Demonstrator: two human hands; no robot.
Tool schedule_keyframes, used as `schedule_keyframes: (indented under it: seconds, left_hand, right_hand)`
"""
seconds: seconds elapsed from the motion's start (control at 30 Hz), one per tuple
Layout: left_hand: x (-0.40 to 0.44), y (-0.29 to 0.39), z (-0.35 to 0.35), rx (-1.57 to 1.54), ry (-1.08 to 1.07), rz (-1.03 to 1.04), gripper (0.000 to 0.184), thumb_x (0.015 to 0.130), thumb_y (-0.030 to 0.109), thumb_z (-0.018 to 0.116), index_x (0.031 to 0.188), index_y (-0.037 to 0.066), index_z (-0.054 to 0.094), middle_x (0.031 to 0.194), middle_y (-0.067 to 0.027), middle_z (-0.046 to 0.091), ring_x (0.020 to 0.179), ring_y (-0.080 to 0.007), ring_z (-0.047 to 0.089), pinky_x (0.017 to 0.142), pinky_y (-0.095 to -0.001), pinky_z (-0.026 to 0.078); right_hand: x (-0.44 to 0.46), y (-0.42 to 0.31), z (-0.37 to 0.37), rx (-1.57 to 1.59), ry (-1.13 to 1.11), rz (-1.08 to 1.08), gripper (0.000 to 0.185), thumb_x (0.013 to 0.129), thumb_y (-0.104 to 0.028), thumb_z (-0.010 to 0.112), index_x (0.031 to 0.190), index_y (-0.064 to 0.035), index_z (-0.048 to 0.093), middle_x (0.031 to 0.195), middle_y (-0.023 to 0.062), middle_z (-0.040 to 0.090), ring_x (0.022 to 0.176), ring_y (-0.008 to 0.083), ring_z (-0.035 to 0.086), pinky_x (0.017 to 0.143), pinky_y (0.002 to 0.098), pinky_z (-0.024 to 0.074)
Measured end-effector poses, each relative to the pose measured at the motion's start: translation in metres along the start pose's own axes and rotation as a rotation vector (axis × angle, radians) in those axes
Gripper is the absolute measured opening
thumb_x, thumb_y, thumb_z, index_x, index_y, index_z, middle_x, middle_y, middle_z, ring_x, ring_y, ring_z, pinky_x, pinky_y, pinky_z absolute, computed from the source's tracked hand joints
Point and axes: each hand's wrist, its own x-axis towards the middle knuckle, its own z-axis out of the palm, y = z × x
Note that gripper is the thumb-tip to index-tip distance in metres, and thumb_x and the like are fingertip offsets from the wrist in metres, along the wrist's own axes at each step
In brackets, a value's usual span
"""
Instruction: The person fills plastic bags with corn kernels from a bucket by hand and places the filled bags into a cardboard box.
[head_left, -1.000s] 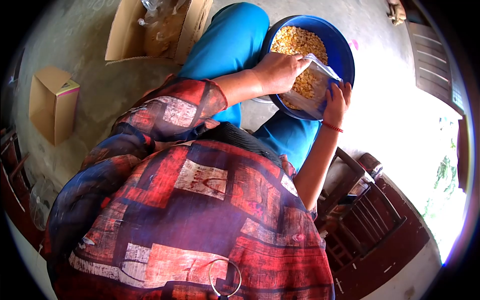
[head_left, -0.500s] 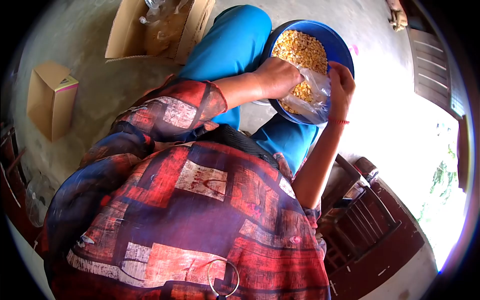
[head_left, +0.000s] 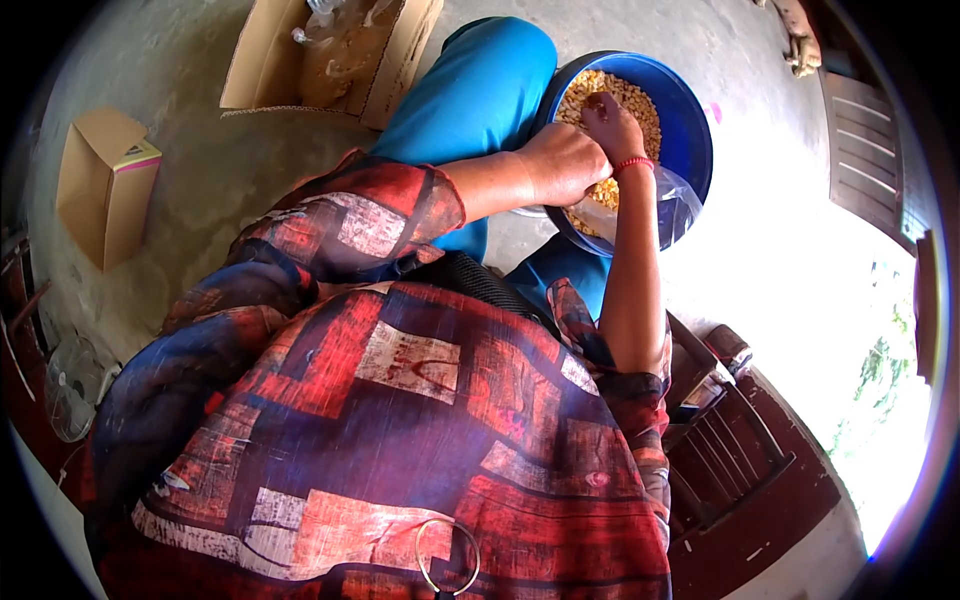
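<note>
Plastic bag (head_left: 678,205): we're apparently working it over grain (head_left: 636,98)
Left hand (head_left: 566,165): clenched, seemingly on bag
Right hand (head_left: 612,127): curled (hold unclear)
Next move: needs steady bag

Bright daylight washes over a smooth grey floor (head_left: 200,185) beside an opening with greenery (head_left: 880,370) beyond, as a dark slatted chair (head_left: 737,440) stands near a deep-red wall section (head_left: 795,510), a pale slatted panel (head_left: 862,145) at upper right and a fan (head_left: 72,385) at far left.
</note>
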Motion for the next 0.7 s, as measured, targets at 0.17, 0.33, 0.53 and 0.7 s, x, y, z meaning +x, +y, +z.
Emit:
schedule_keyframes:
  seconds: [0.17, 0.33, 0.53, 0.7]
  left_hand:
    - [0.0, 0.0, -0.001, -0.018, 0.019, -0.006, 0.008, 0.07, 0.009, 0.054, 0.069, 0.011, 0.062, 0.066, -0.0098, 0.06, 0.065, -0.0252, 0.061, 0.059, -0.0373, 0.048]
    - [0.0, 0.0, -0.002, -0.03, -0.018, -0.023, 0.01, 0.069, 0.009, 0.053, 0.072, 0.011, 0.062, 0.068, -0.0107, 0.061, 0.065, -0.0269, 0.061, 0.058, -0.0385, 0.048]
    - [0.0, 0.003, -0.005, -0.014, -0.028, -0.01, 0.015, 0.068, 0.008, 0.052, 0.077, 0.012, 0.064, 0.069, -0.0111, 0.061, 0.067, -0.0278, 0.06, 0.058, -0.039, 0.048]
    - [0.003, 0.005, 0.0, 0.042, 0.017, -0.041, 0.027, 0.069, 0.008, 0.053, 0.096, 0.009, 0.059, 0.081, -0.0115, 0.061, 0.069, -0.0281, 0.061, 0.06, -0.0388, 0.049]
  right_hand:
    - [-0.004, -0.004, -0.005, 0.326, -0.142, 0.047, 0.035, 0.076, -0.026, 0.055, 0.102, -0.0038, 0.057, 0.077, 0.0155, 0.063, 0.077, 0.0235, 0.061, 0.068, 0.0351, 0.0475]
    - [-0.014, -0.001, -0.023, 1.466, -0.206, 0.28, 0.022, 0.084, -0.008, 0.049, 0.103, 0.0015, 0.055, 0.081, 0.0102, 0.061, 0.072, 0.0181, 0.06, 0.064, 0.0282, 0.0523]
    - [-0.036, 0.006, -0.061, 1.71, -0.085, 0.169, 0.015, 0.087, -0.01, 0.045, 0.092, -0.001, 0.056, 0.085, 0.0106, 0.059, 0.077, 0.0206, 0.06, 0.069, 0.0309, 0.053]
    - [-0.082, -0.001, -0.081, 1.749, 0.062, 0.102, 0.016, 0.088, -0.007, 0.042, 0.094, 0.0003, 0.054, 0.087, 0.0116, 0.057, 0.08, 0.0203, 0.059, 0.073, 0.0295, 0.0516]
